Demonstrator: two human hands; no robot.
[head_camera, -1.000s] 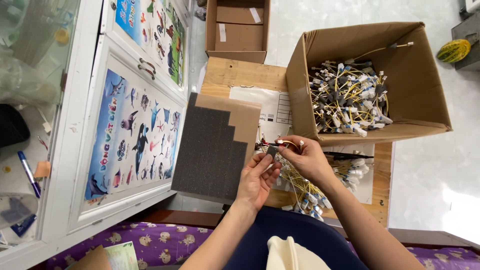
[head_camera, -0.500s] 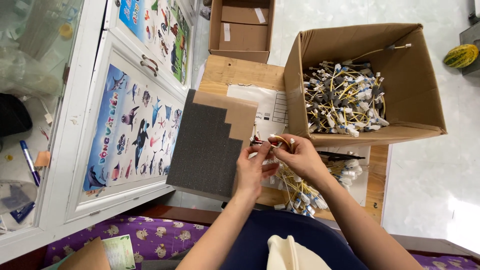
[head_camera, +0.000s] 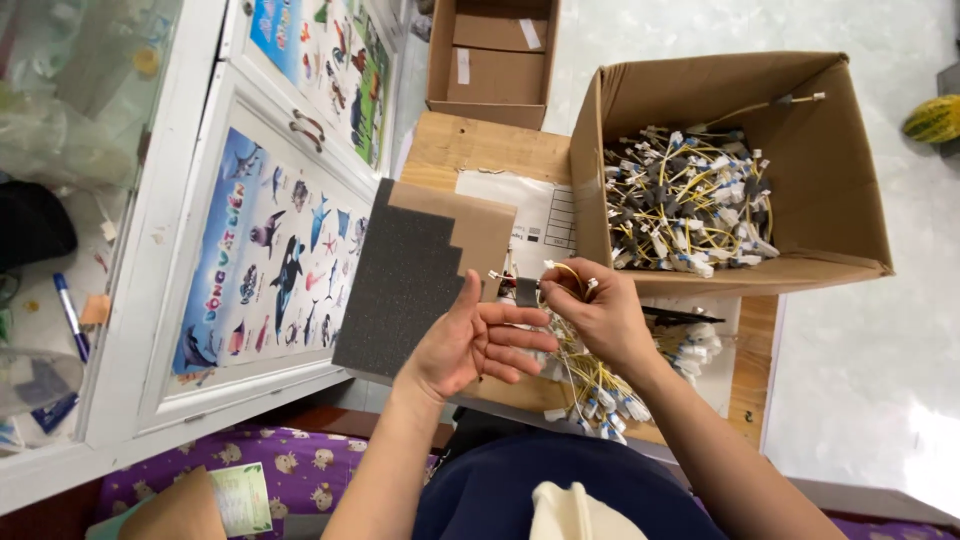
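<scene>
Yellow cable (head_camera: 566, 272) pinched in right hand (head_camera: 600, 315); left hand (head_camera: 472, 340) open, palm up.

Yellow cables (head_camera: 680, 200) with white ends, brown cardboard box (head_camera: 840, 200), dark grey foam sheet (head_camera: 400, 285)

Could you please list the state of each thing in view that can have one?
left hand: open, palm up, empty.
right hand: pinching a yellow cable.
large cardboard box: open, holding bundled cables.
small cardboard box: open.
cabinet doors: closed.
foam sheet: lying flat.
blue pen: capped.
</scene>
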